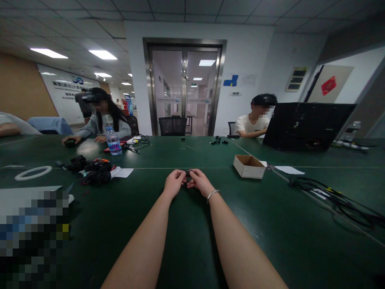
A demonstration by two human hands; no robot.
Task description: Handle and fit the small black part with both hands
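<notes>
Both arms reach forward over the green table (192,233). My left hand (174,182) and my right hand (200,182) meet near the middle, fingertips almost touching. Between them is a small dark piece (188,173), pinched by the fingers of both; most of it is hidden, and its kind cannot be made out. A silver bracelet (213,195) circles my right wrist. To the right of my hands stands an open cardboard box (249,168). Several small black pieces (219,140) lie farther back on the table.
On the left are a water bottle (113,141), a heap of black gear (93,169) and a white ring (33,173). Black cables (339,200) and a large black monitor (306,126) occupy the right. Two people sit across the table, one (104,116) left, one (252,122) right.
</notes>
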